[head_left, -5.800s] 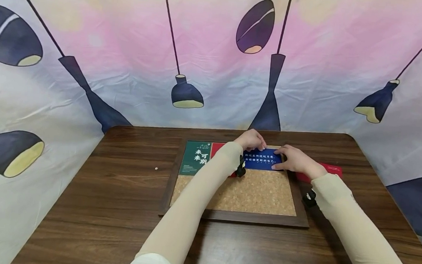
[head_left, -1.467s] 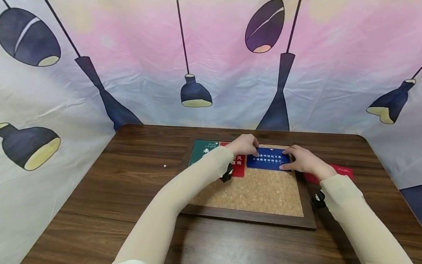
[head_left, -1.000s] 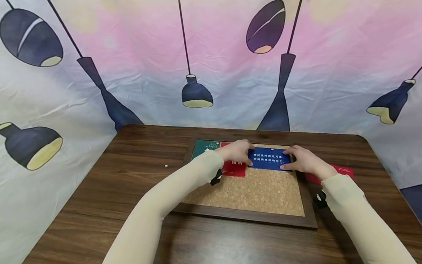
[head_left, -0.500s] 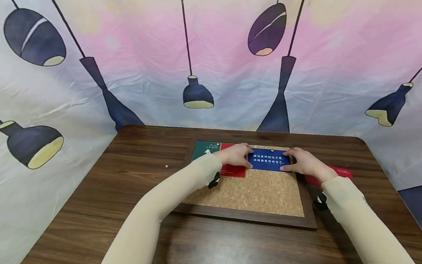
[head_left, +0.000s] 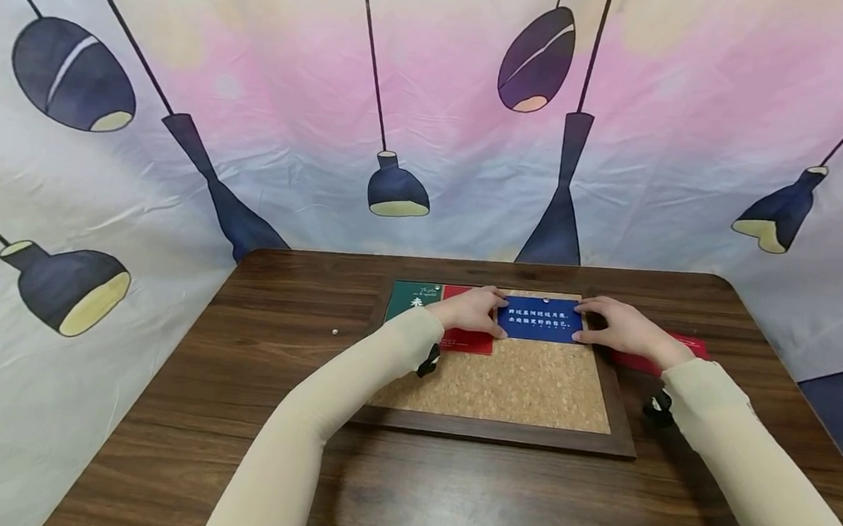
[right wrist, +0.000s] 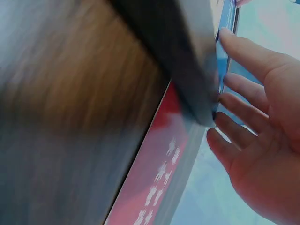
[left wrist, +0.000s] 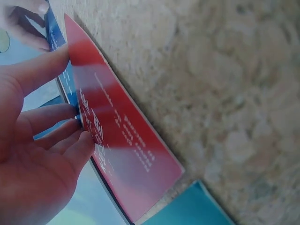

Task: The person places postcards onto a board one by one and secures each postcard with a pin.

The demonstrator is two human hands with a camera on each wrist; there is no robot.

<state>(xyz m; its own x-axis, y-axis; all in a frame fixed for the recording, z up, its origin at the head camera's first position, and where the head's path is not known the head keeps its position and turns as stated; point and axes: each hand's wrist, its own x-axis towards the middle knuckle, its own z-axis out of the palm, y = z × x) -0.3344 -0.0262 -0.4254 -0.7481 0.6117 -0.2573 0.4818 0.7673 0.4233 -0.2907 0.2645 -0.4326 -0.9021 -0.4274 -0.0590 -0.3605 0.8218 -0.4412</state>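
Note:
A blue card [head_left: 539, 319] with white writing lies at the top right of a framed cork board [head_left: 524, 385], a small white pushpin [head_left: 546, 301] at its top edge. My left hand [head_left: 472, 309] touches the card's left side, thumb and fingers loosely spread at its two corners. At the opposite side, my right hand [head_left: 622, 326] has thumb and fingertips right at the card's edge; in the right wrist view its fingers are relaxed. Under my left hand is a red card [left wrist: 122, 131], its lower edge raised off the cork. A green card [head_left: 403, 296] is partly hidden behind my left wrist.
Another red card [head_left: 638, 363] lies on the table right of the board, partly under my right hand. A small white pin [head_left: 335, 331] rests on the wood at the left. The wooden frame [head_left: 497, 430] stands raised along the board's edge. Behind hangs a lamp-patterned cloth [head_left: 293, 101].
My left hand has gone from the blue card's top edge, where a pushpin now shows, to its left side. My right hand has just shifted slightly right, to the card's edge.

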